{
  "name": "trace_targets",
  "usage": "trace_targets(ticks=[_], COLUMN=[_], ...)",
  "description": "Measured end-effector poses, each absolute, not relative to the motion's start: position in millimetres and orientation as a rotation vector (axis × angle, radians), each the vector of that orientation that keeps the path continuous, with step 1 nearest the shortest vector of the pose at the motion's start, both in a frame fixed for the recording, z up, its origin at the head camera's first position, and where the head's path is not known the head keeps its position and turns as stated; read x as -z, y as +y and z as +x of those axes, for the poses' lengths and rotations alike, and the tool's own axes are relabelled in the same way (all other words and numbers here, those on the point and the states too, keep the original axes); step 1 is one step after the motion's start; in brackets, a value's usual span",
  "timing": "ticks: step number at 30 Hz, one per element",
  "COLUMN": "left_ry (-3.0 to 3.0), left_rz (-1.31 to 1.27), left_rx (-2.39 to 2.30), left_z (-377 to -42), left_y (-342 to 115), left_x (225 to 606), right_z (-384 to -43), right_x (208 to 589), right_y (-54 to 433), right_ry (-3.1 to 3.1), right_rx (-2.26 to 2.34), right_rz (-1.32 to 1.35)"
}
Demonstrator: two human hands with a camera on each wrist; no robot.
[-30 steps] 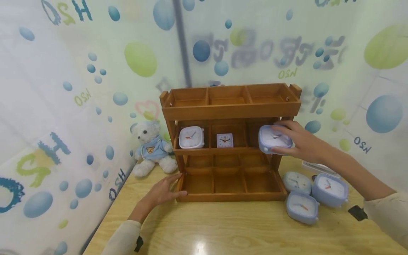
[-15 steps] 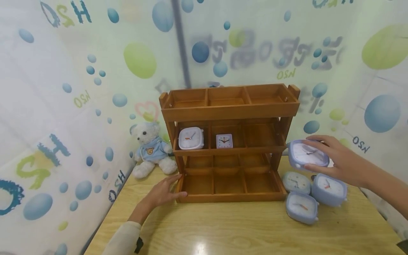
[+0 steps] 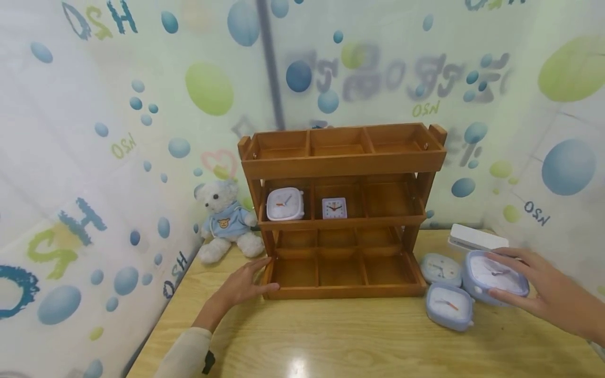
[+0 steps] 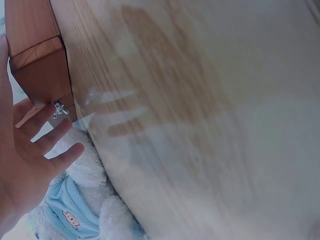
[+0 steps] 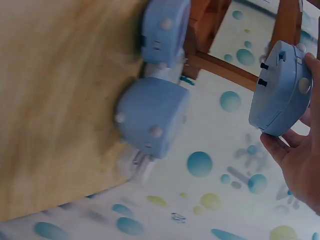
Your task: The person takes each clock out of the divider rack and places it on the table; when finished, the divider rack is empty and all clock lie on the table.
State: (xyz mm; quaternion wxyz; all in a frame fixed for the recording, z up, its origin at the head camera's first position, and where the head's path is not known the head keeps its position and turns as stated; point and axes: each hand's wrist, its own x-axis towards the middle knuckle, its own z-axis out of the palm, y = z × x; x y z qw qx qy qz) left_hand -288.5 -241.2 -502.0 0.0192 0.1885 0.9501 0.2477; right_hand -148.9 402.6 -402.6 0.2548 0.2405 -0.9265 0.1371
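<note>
At the right of the head view, my right hand [image 3: 553, 291] grips a light-blue alarm clock [image 3: 498, 274] by its edges, dial tilted up. In the right wrist view the held clock [image 5: 280, 95] hangs above the table, apart from another blue clock [image 5: 150, 117] that it mostly hides in the head view. Beside these lie a pale green rounded clock [image 3: 440, 269] and a further blue clock [image 3: 449, 307]. My left hand [image 3: 241, 286] rests with extended fingers against the left side of a brown wooden tiered rack [image 3: 342, 167].
On the rack's middle tier, a white alarm clock [image 3: 285, 203] sits in the left compartment and a small square clock [image 3: 334, 208] in the centre one. A teddy bear [image 3: 227, 226] sits left of the rack. A white oblong object [image 3: 477, 239] lies behind the clocks.
My right hand has carried the blue clock from the middle tier's right compartment rightward and down, over the clocks on the table. My left hand has stayed at the rack.
</note>
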Motion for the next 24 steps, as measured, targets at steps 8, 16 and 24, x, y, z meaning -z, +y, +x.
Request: trace_targets(ticks=[8, 16, 24], left_ry=[2.946, 2.942, 2.939], left_rz=[0.581, 0.591, 0.607], left_rx=[-0.787, -0.805, -0.828], left_z=[-288.6, -288.9, -288.0], left_y=[-241.7, -243.0, -242.7], left_x=[504.5, 503.1, 504.2], right_z=[-125.1, -112.0, -113.4], right_x=[451.5, 489.9, 505.9], right_y=[426.1, 433.5, 433.8], right_ry=[-2.532, -2.658, -3.035], right_rx=[-0.385, -0.431, -0.421], right_rz=[0.518, 0.355, 0.137])
